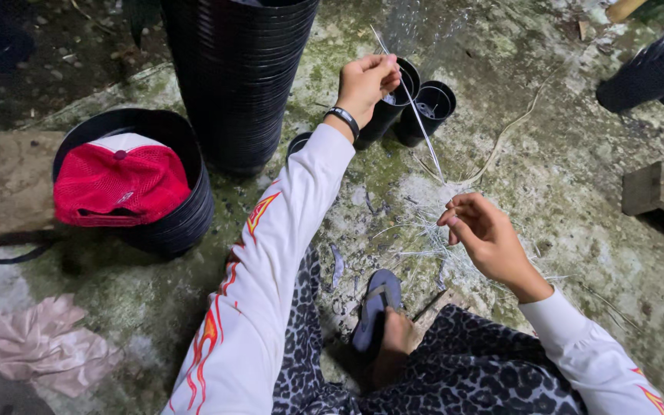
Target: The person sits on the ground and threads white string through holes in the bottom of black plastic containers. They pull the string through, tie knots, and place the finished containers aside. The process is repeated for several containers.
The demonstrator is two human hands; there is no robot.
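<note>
Thin pale strips (423, 127), like fine plastic strands, run taut and slanting between the person's two hands above a mossy concrete floor (562, 177). The left hand (366, 81), arm stretched forward, is closed in a fist around the upper end of the strands, held just over two small black pots (432, 107) that lean together on the ground. The right hand (486, 238) is lower and nearer the body, its fingers curled with thumb and forefinger pressed together, pinching the lower end. Beneath that hand lies a loose scatter of cut pale strands (424, 238). To the left stands a tall stack of black pots (236, 77), and beside it a shorter, wider stack (182, 223) with a red and white cap (121, 184) resting in its top. A crumpled pink cloth (36, 346) lies at the lower left. The person wears white sleeves with flame patterns, leopard-print trousers and a blue sandal (374, 307).
</note>
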